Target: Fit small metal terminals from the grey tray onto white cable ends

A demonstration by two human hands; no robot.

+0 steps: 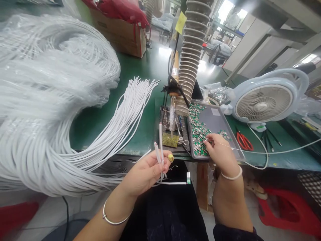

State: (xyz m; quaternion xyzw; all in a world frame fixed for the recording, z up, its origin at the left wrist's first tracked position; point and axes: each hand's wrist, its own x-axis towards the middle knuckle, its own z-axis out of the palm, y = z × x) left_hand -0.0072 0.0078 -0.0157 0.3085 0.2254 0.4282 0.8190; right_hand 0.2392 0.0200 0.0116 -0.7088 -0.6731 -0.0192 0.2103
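My left hand (146, 171) is closed around several white cables (161, 142), whose cut ends with reddish wire tips point up. A yellow cover (171, 157) sits on one of its fingertips. Below that hand, one white cable runs to the right and ends in a small green-and-silver connector (188, 178). My right hand (222, 151) is pinched at the near part of a grey tray (216, 117), touching a spread of small green circuit-board connectors (198, 125). What its fingertips hold is too small to make out.
A soldering iron (173, 110) hangs tip-down over a yellowish sponge (170, 140), beside a ribbed hose (193, 50). A large bundle of white cables (100, 147) fills the left. A fan (264, 100) and red-handled pliers (243, 140) are to the right; a carton (120, 36) stands behind.
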